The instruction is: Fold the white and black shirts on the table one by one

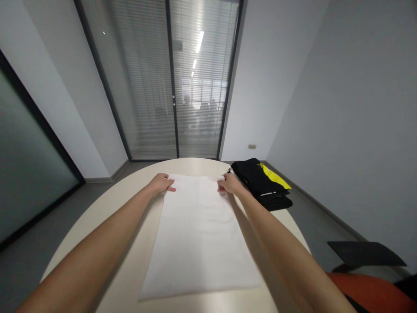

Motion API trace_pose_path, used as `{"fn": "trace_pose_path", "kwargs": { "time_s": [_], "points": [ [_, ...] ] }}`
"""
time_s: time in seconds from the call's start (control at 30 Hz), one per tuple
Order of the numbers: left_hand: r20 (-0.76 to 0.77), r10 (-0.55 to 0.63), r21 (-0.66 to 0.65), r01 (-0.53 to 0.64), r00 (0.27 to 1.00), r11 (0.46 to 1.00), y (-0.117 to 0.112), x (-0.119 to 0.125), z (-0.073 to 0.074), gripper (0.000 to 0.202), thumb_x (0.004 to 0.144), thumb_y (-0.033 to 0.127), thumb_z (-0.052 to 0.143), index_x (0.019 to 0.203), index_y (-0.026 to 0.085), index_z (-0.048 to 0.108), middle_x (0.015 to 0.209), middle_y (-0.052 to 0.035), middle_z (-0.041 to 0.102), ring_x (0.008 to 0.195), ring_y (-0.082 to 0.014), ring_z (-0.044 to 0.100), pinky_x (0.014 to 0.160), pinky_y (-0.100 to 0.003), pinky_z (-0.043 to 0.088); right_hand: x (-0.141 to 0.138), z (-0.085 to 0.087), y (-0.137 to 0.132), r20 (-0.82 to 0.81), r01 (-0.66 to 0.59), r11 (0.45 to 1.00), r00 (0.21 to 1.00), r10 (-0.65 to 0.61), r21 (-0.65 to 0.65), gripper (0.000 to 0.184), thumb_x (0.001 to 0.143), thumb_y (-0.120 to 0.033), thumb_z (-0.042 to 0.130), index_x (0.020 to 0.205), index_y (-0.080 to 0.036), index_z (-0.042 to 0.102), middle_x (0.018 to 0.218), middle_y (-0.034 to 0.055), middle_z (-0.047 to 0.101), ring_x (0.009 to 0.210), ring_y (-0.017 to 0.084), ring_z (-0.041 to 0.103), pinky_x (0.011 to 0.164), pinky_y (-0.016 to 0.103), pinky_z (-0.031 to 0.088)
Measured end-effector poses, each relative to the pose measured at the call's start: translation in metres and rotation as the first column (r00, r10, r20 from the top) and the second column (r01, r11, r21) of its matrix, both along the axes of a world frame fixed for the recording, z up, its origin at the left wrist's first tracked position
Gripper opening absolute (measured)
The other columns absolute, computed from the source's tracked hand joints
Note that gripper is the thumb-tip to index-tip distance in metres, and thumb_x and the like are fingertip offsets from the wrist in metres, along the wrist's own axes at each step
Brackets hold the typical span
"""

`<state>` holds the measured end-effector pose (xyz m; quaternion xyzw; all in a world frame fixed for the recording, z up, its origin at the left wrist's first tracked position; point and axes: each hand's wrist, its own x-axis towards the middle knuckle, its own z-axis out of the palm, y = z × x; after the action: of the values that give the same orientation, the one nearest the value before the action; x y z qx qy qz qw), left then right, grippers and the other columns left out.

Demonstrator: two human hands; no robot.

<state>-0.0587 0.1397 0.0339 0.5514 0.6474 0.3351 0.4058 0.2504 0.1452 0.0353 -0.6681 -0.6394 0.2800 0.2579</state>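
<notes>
A white cloth lies flat on a round beige table, running from the near edge toward the far side. My left hand rests at the cloth's far left corner, fingers curled and pinching the edge. My right hand holds the far right corner the same way. Both arms reach straight out over the table.
A folded stack of black garments with a yellow stripe sits at the table's far right, just beyond my right hand. An orange chair with a black armrest stands at the lower right. Glass doors with blinds lie ahead.
</notes>
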Motion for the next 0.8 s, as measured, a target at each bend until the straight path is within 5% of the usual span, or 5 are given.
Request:
{"fn": "trace_pose_path", "kwargs": {
  "time_s": [0.23,0.43,0.5,0.63,0.8],
  "points": [
    [0.268,0.001,0.168,-0.048,0.963,0.985,-0.019,0.007,0.034,0.028,0.086,0.028,0.071,0.096,0.018,0.047,0.097,-0.0080,0.067,0.080,-0.0177,0.074,0.067,-0.026,0.059,0.002,0.022,-0.006,-0.241,0.012,0.991,0.970,0.021,0.134,0.014,0.090,-0.017,0.056,0.103,-0.018,0.049,0.078,0.0035,0.069,0.072,0.015,0.071,0.061,0.019,0.053],
    [0.303,-0.269,0.144,0.235,0.914,0.961,-0.083,-0.021,0.052,0.044,0.083,0.046,0.073,0.114,0.022,0.052,0.124,-0.0104,0.065,0.111,-0.0272,0.069,0.079,-0.033,0.060,0.028,0.056,-0.062,-0.511,-0.264,0.961,0.817,0.267,0.080,0.024,0.083,-0.022,0.066,0.092,-0.020,0.044,0.125,0.0125,0.063,0.087,0.019,0.074,0.072,0.029,0.059],
    [0.277,-0.364,0.102,0.349,0.890,0.932,-0.102,-0.033,0.051,0.042,0.082,0.047,0.073,0.111,0.024,0.054,0.125,-0.0095,0.066,0.119,-0.0292,0.064,0.084,-0.036,0.058,0.040,0.066,-0.083,-0.517,-0.422,0.906,0.767,0.380,0.038,0.031,0.079,-0.028,0.072,0.088,-0.020,0.043,0.143,0.0137,0.052,0.091,0.021,0.073,0.076,0.033,0.059],
    [0.153,-0.574,0.073,0.570,0.804,0.818,-0.129,-0.046,0.042,0.030,0.077,0.036,0.077,0.096,0.022,0.057,0.135,-0.0086,0.061,0.128,-0.0299,0.055,0.096,-0.039,0.051,0.058,0.073,-0.112,-0.438,-0.709,0.701,0.656,0.614,-0.079,0.038,0.071,-0.032,0.080,0.083,-0.020,0.046,0.148,0.0134,0.049,0.114,0.027,0.064,0.092,0.037,0.052],
    [0.033,-0.756,-0.038,0.756,0.654,0.653,-0.152,-0.039,0.028,0.026,0.082,0.038,0.071,0.085,0.020,0.053,0.133,-0.0086,0.062,0.121,-0.0256,0.057,0.101,-0.033,0.044,0.058,0.053,-0.131,-0.367,-0.828,0.538,0.556,0.746,-0.160,0.032,0.070,-0.032,0.081,0.079,-0.019,0.054,0.137,0.0113,0.058,0.129,0.027,0.051,0.098,0.033,0.042]
  ]
}}
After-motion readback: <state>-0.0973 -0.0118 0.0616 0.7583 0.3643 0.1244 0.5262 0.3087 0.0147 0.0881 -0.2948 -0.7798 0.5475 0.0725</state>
